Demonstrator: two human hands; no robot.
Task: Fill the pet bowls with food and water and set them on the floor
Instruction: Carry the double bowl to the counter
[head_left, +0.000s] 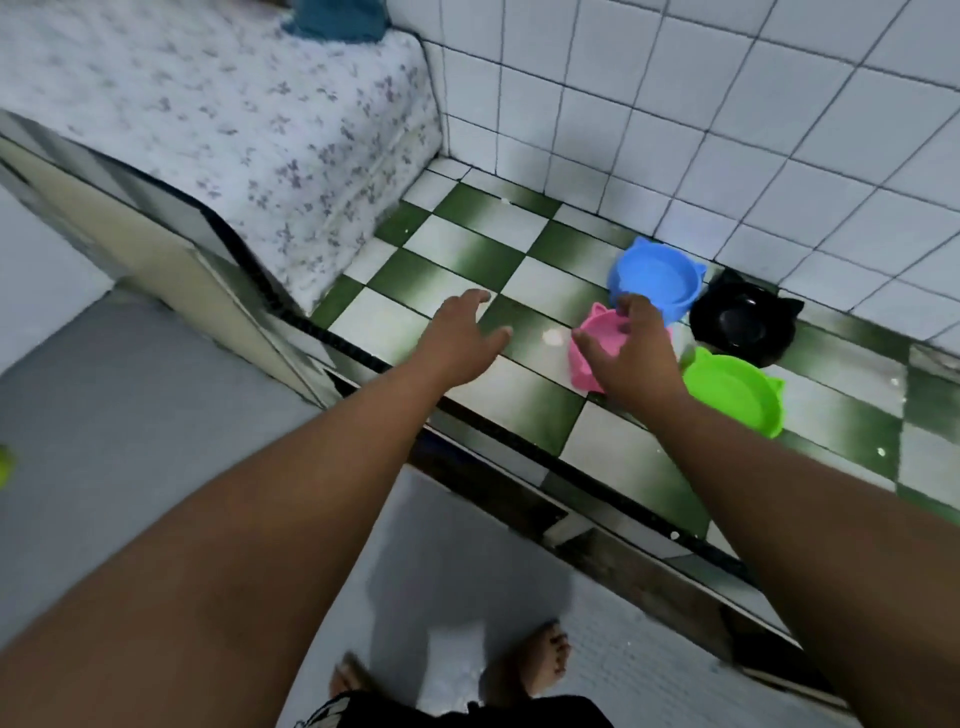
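My right hand (631, 348) curls over the pink bowl (589, 353), fingers gripping its rim; the hand hides most of the bowl. My left hand (462, 332) hovers spread and empty over the checkered floor (467, 260). Right, the green bowl (737, 395); farther, the black bowl (743, 325) and blue bowl (657, 280). I can't make out their contents.

four bowls (655, 280) on floor (467, 254) beside wall (727, 130), bed (208, 119) left

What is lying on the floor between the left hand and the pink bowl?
In the head view, only bare checkered floor lies between the left hand and the pink bowl.
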